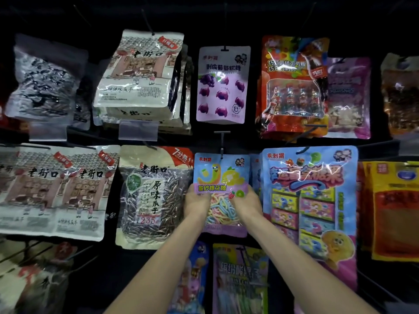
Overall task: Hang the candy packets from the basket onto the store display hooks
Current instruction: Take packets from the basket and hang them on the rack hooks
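Two bare forearms are reaching up from the bottom edge, the left forearm (158, 264) and the right forearm (294, 257) converging on one candy packet (221, 175). The left hand (196, 203) is gripping the packet's left edge and the right hand (247, 203) is gripping its right edge. Both are holding it at about mid-height, beside the clear window where thin pastel candy strips are showing. The packet is a flat, glossy plastic pouch, blue at the top with cartoon fruit and a purple band, lilac at the bottom. It is sitting upright in the middle row of the display. Its top edge is meeting the wire of a hook (222, 143) with a T-shaped tip; whether the wire is passing through the hole is unclear.

Just left, a clear seed bag (149, 196) full of dark striped seeds is hanging, shiny and bulging. Just right, a large blue packet (310, 200) printed with small coloured boxes is catching glare on its wrinkled film. Directly above, a flat lilac grape packet (223, 85) is hanging from its own hook. A puffy white bag (140, 71) with a street drawing is hanging to its left, above a clear tag holder (137, 130). To its right, a crinkled red cola packet (292, 87) is hanging. Below the hands, a lower packet (240, 279) is showing blurred.
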`<state>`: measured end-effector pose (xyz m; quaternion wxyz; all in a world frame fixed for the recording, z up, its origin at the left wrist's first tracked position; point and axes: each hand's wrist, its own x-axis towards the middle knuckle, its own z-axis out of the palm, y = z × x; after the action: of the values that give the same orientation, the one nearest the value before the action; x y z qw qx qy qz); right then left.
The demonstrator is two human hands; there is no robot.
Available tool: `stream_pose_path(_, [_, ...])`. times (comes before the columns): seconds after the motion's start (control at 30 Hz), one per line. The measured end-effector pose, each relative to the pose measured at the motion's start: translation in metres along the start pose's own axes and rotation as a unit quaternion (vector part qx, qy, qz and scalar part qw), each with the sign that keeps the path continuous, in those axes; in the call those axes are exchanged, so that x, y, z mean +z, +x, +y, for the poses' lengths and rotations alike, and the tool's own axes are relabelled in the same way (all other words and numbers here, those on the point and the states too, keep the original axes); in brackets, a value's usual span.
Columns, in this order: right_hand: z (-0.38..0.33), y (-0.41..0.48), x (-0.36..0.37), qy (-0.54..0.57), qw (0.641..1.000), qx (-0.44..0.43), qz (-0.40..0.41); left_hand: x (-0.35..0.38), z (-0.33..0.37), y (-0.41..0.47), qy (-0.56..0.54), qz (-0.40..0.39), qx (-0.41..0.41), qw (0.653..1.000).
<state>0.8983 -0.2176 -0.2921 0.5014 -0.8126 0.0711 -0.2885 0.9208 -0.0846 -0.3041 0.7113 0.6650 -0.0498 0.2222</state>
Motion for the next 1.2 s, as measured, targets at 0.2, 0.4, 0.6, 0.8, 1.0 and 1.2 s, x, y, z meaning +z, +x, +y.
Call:
stream_pose_path(0.2, [0.026, 0.022, 0.017, 0.032, 0.999, -0.008, -0.019, 0.009, -0.007, 0.009, -0.007, -0.017, -0.006, 1.000])
stream_pose_path(0.4, [0.015, -0.007, 0.003, 0.080, 0.996, -0.006, -0.037, 0.018, -0.018, 0.016, -0.006, -0.003, -0.020, 1.000])
stream_pose_path(0.6, [0.009, -0.006, 0.003, 0.094, 0.995, -0.003, -0.026, 0.013, -0.009, 0.012, -0.007, 0.002, -0.061, 0.998])
stream_pose_path(0.8, [0.008, -0.010, 0.000, 0.075, 0.996, 0.003, -0.043, 0.015, -0.011, 0.018, 0.012, -0.011, -0.060, 0.998])
stream_pose_path(1.0, [0.008, -0.018, 0.002, 0.026, 0.997, -0.010, -0.065, 0.023, -0.031, 0.025, 0.093, -0.032, 0.011, 0.995])
stream_pose_path(1.2, [0.001, -0.031, 0.003, -0.027, 0.997, -0.021, -0.065, 0.009, -0.019, -0.003, 0.191, -0.025, 0.069, 0.979])
